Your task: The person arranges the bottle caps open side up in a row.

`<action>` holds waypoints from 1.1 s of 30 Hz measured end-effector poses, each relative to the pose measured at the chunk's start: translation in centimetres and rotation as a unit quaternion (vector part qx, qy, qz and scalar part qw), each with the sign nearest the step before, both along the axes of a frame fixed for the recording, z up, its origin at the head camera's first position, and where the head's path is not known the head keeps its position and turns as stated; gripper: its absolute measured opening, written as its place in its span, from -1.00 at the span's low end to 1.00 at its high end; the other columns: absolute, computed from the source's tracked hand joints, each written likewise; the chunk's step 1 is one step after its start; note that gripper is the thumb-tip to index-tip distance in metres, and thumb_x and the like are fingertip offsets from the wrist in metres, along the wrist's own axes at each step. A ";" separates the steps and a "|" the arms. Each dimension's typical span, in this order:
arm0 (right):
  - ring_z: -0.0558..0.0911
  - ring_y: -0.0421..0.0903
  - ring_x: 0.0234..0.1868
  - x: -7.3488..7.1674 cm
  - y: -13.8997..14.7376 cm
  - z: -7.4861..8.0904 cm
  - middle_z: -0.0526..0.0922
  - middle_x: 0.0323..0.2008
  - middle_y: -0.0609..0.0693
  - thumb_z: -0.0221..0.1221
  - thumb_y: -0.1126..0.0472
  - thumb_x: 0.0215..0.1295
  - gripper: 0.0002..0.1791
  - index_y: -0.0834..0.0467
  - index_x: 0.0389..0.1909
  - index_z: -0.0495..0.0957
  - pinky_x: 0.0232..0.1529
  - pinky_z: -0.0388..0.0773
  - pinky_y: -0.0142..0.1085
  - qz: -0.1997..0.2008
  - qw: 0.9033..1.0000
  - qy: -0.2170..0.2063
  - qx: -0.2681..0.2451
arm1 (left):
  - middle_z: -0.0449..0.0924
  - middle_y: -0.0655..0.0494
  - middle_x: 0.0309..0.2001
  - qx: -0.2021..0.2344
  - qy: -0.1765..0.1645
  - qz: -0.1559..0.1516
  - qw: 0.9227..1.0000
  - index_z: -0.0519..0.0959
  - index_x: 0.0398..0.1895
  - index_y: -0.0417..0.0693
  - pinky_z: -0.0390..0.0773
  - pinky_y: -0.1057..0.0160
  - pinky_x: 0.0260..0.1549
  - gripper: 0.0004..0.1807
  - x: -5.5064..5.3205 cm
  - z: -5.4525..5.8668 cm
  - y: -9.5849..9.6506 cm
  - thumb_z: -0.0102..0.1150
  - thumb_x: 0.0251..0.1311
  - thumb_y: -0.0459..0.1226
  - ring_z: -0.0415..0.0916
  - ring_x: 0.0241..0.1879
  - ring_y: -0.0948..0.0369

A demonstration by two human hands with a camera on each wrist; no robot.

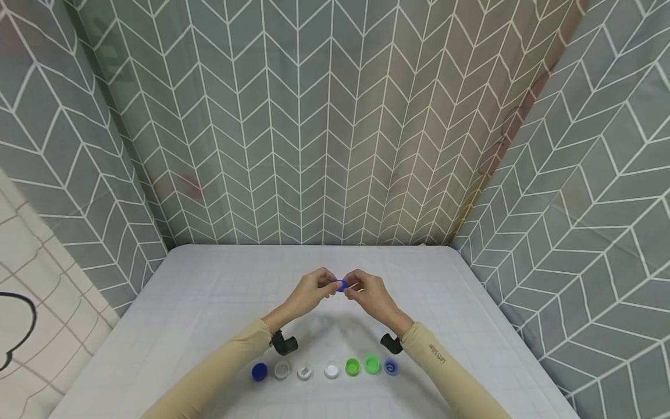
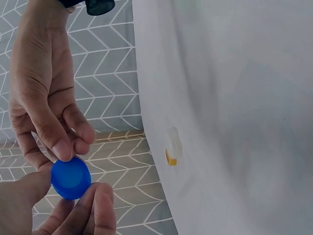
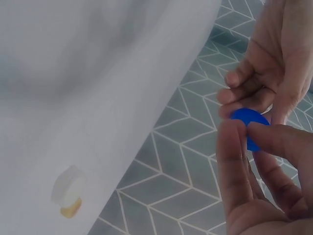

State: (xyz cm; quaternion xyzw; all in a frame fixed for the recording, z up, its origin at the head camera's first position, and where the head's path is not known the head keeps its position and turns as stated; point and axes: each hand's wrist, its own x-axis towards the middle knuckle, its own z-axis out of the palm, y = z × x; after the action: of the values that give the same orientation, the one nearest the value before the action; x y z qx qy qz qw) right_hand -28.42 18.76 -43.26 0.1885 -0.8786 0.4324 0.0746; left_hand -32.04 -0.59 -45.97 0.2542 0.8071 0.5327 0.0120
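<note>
Blue cap: The small round blue cap [image 1: 341, 286] is up in the air over the white surface [image 1: 209, 270], between the hands.
Left hand: From where I stand, the left hand [image 1: 310, 291] has one side of it, thumb and fingers pinching.
Right hand: The right hand [image 1: 370, 292] pinches the other side, so both hands have it at once.
How heavy: It looks like plastic, so I think it weighs hardly anything.
Stiff or soft: I guess it is stiff and would only bend a tiny bit.
Slippery: Its face looks smooth, so it could slide out if the pinch is lazy.
Break: It likely won't crack from a drop, but it could roll off.
Where to hold: I'd pinch the rim with thumb and fingertips, on opposite sides, and leave the flat face free.
Row of caps: Nearer the person, seven little round caps [image 1: 353, 366] sit in a line, none of them touched by a hand.
</note>
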 end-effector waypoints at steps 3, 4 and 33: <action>0.71 -0.06 -0.21 0.0 0.0 0.0 0.69 -0.21 0.01 0.25 0.28 0.24 -0.80 0.13 -0.12 0.57 -0.26 0.64 -0.35 -0.004 1.000 -0.001 -0.004 | 0.67 0.10 -0.35 0.009 -0.003 0.002 1.000 0.52 -0.18 -0.07 0.63 0.27 -0.26 -0.70 0.1 0.1 0.0 0.19 0.27 -0.03 0.64 -0.20 -0.12; 0.71 -0.07 -0.20 0.0 0.0 -0.1 0.69 -0.20 -0.01 0.25 0.28 0.24 -0.81 0.11 -0.12 0.57 -0.25 0.64 -0.35 -0.007 1.000 -0.002 -0.002 | 0.67 0.10 -0.36 0.009 -0.001 0.004 1.000 0.52 -0.19 -0.08 0.63 0.27 -0.26 -0.70 0.1 0.0 0.0 0.19 0.27 -0.03 0.64 -0.20 -0.11; 0.70 0.02 -0.14 0.0 0.7 -0.2 0.67 -0.15 0.14 0.26 0.34 0.21 -0.64 0.32 0.04 0.54 -0.15 0.64 -0.34 0.014 1.000 0.016 0.013 | 0.71 0.11 -0.15 -0.037 0.032 -0.003 0.999 0.51 -0.03 -0.08 0.58 0.27 -0.17 -0.62 0.2 0.3 0.3 0.37 0.12 -0.19 0.63 -0.11 0.24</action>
State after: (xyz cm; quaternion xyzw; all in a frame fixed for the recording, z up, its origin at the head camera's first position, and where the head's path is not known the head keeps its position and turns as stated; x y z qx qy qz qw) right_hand -28.44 19.46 -43.47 0.2083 -0.8800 0.4192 0.0802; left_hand -31.87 -0.31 -45.67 0.2729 0.8255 0.4939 -0.0028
